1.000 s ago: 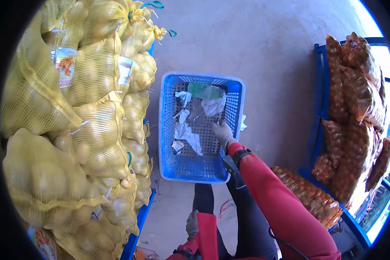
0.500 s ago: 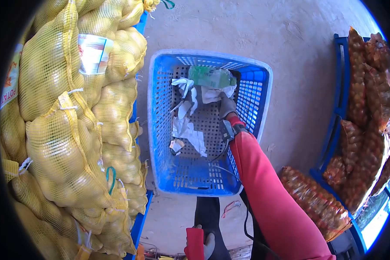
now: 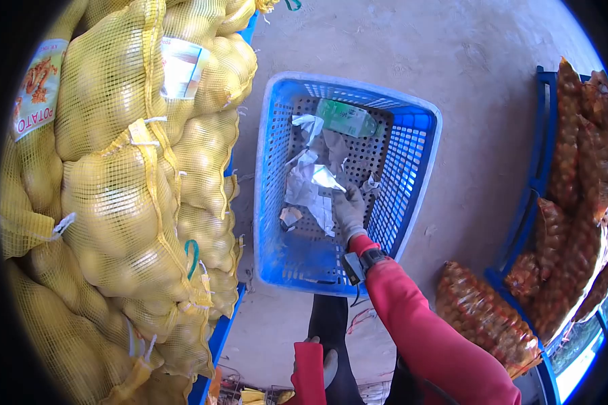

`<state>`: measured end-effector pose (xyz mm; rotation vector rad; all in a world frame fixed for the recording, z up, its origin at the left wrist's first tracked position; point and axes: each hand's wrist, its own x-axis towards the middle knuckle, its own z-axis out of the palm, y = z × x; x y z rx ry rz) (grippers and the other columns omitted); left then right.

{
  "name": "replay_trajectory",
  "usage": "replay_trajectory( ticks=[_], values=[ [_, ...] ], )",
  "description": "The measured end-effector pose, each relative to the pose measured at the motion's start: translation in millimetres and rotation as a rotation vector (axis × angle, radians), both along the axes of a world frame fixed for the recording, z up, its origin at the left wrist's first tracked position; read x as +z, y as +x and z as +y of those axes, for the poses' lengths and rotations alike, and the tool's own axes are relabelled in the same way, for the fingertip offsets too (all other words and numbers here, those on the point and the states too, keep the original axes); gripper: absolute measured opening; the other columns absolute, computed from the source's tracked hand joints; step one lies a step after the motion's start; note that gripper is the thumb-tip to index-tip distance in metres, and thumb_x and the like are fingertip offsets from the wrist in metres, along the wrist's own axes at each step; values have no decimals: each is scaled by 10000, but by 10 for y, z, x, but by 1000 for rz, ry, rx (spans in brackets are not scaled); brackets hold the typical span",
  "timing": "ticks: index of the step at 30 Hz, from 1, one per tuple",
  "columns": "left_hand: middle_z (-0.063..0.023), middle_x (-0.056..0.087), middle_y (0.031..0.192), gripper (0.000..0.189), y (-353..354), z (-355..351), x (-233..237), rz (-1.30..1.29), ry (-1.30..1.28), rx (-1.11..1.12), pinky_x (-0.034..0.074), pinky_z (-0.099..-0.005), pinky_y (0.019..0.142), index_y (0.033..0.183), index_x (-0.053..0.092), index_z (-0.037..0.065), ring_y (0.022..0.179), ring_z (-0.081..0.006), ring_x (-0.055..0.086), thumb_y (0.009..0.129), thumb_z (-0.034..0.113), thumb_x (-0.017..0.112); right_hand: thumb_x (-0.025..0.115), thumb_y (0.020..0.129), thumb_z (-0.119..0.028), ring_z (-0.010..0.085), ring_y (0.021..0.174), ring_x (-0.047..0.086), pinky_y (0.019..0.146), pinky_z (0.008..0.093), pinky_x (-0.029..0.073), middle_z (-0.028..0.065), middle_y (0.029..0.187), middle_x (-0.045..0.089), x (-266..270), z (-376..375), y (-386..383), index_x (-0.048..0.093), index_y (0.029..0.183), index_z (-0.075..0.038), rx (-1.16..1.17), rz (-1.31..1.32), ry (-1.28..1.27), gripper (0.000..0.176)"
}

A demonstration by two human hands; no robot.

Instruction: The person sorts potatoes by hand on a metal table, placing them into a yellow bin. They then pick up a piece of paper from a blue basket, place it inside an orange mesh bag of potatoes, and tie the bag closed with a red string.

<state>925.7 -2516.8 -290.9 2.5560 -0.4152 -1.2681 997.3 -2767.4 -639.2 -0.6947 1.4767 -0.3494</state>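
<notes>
My gloved right hand (image 3: pixel 350 210) reaches into a blue plastic crate (image 3: pixel 267 202) and pinches a small piece of white paper (image 3: pixel 327 177), lifted above the other scraps. Torn paper (image 3: pixel 304 185) lies on the perforated crate floor. A clear green plastic bottle (image 3: pixel 348 118) rests on its side at the crate's far end. Near the left wall is a small brownish scrap (image 3: pixel 290 217). My gloved left hand (image 3: pixel 330 368) is low by my leg, partly behind its red sleeve; its fingers are mostly hidden.
Yellow mesh sacks of potatoes (image 3: pixel 115 229) are piled on a blue rack (image 3: pixel 226 324) at the left. Red mesh sacks (image 3: pixel 567 223), seemingly of onions, stand on a blue rack (image 3: pixel 520 223) at the right. Another red sack (image 3: pixel 486 317) lies on the floor nearer me.
My right hand has drawn back toward me from beside the bottle, bringing up a piece of white paper. The view has shifted, so the crate appears further right.
</notes>
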Motion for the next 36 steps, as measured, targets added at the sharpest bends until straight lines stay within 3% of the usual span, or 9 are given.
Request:
replay_trajectory(
  ticks=[8,12,14,19,22,25,29,31,36],
  values=[
    [-265,576,1375,608,-89,-100,91,82,235,-89,472,-508,1064,1365,549,7,1268,-444,557,854,260,761,697,944,-52,62,933,576,815,241,494,-33,1009,645,1791,-688,-129,624,1084,-74,97,-83,-117,159],
    [-276,471,1499,778,-82,-51,31,181,142,-164,402,-509,1139,1491,448,16,1382,-430,471,863,372,737,771,778,15,284,981,690,873,367,542,78,1026,709,2879,-964,-674,639,988,-111,584,67,-1036,278],
    [-288,415,1550,861,158,-421,241,43,-183,-45,362,-494,1177,1560,340,10,1426,-445,422,871,325,749,803,743,-10,294,1000,689,880,390,544,70,1029,712,3645,-1171,-817,628,970,-116,620,30,-1169,306],
    [-285,373,1576,938,1130,-1976,2153,-398,-668,-325,347,-533,1171,1560,324,-6,1416,-483,412,828,311,817,816,724,-38,290,1039,701,904,400,551,65,1059,721,4999,-1468,-1244,631,974,-120,734,-20,-1400,321],
    [-201,471,1513,668,1249,-2275,2911,-384,-668,-682,363,-538,1147,1380,591,89,1365,-462,461,796,319,822,742,736,-22,299,1065,700,926,411,552,67,1094,726,5617,-1409,-1441,652,1039,-119,735,-159,-1306,331],
    [-88,727,1080,262,1159,-2155,3038,-293,-882,-742,501,-476,1003,998,711,140,1128,-350,661,762,178,817,744,767,-119,340,1160,661,1012,430,516,112,1212,701,6021,-1284,-1657,643,1235,-129,912,-183,-1065,478],
    [-117,722,1122,362,993,-1830,3520,17,-749,-781,511,-442,982,1170,711,121,1145,-354,660,812,145,758,716,895,-418,404,1218,603,1028,456,485,244,1346,599,7059,-1116,-1824,441,1531,-112,1604,-144,-487,757],
    [-128,727,1081,326,931,-1668,3562,34,-993,-851,547,-442,852,1182,726,141,1025,-350,691,862,204,708,637,980,-469,337,1260,582,1062,448,457,210,1445,537,6772,-712,-1991,386,1573,-86,1481,-424,-346,749],
    [-141,691,1162,455,845,-1399,4232,9,-902,-1039,527,-421,944,1270,693,139,1093,-352,654,819,81,687,572,1036,-475,249,1271,542,1095,400,430,134,1448,528,7075,-187,-2230,357,1588,-55,1257,-633,-88,726]
  ],
)
